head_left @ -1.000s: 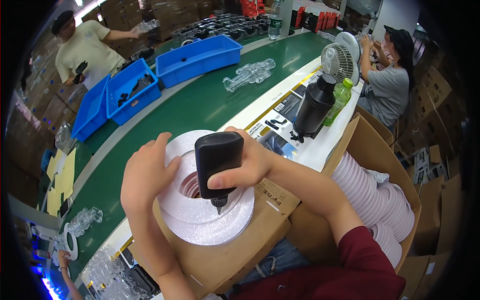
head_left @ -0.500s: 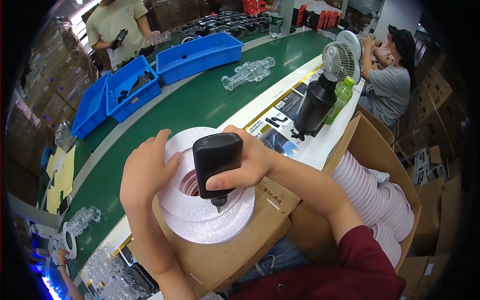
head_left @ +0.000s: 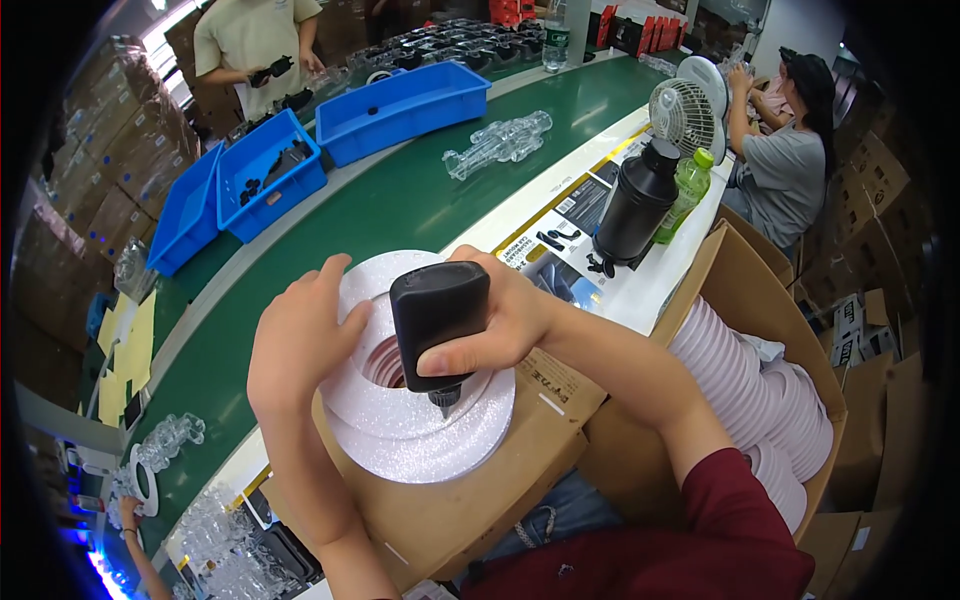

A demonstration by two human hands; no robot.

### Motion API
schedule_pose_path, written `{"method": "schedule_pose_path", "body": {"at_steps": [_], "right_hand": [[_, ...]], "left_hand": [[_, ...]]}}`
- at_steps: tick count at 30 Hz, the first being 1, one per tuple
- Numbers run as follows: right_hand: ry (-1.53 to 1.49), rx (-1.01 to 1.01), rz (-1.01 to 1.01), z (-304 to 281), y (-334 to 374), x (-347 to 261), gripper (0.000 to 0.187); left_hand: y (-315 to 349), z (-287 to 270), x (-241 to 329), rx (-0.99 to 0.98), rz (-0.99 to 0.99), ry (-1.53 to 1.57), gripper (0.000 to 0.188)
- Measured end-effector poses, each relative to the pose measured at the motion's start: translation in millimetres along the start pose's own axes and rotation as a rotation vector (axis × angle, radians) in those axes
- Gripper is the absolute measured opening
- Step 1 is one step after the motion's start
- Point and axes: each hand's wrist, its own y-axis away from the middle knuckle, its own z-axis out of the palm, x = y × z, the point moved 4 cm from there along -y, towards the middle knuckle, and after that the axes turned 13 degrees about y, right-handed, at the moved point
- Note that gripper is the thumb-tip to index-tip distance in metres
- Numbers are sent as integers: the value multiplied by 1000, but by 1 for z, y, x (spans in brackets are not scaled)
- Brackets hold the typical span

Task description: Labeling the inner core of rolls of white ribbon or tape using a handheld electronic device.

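A stack of glittery white rings lies on a cardboard box. The top ring sits off-centre over the one below, and layered edges show inside the hole. My left hand grips the stack's left side, thumb on top and fingers along the edge; part of its grip is hidden. In my right hand is a black squeeze bottle, held upside down. Its pointed nozzle is just over or touching the white surface at the front; I cannot tell which.
Beyond lies a green conveyor with clear plastic pieces and blue bins. At right stand a black bottle, a green bottle, a fan and a carton of stacked white rings. Other people work nearby.
The whole view has shifted slightly. Both hands keep their hold on the stack and the squeeze bottle. The person at the far left has moved the dark item in hand.
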Motion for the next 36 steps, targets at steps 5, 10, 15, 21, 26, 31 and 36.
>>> {"method": "schedule_pose_path", "body": {"at_steps": [5, 10, 15, 21, 26, 31, 36], "right_hand": [[-37, -56, 67, 3, -2, 1, 37], [-46, 84, 158, 6, -9, -5, 35], [10, 127, 88, 13, -12, 2, 31], [42, 101, 127, 17, -14, 6, 27], [48, 148, 149, 18, -10, 15, 26], [-7, 122, 118, 22, -12, 12, 25], [8, 115, 95, 20, -14, 7, 24]], "left_hand": [[8, -2, -8, 52, 95, -34, 54], [8, -8, -10, 51, 104, -11, 55], [8, -12, -18, 57, 103, -3, 55], [10, -10, -25, 58, 109, 17, 55], [11, -11, -27, 54, 106, 8, 54], [13, -10, -28, 45, 107, 20, 53], [13, -14, -26, 70, 138, 0, 53]]}}
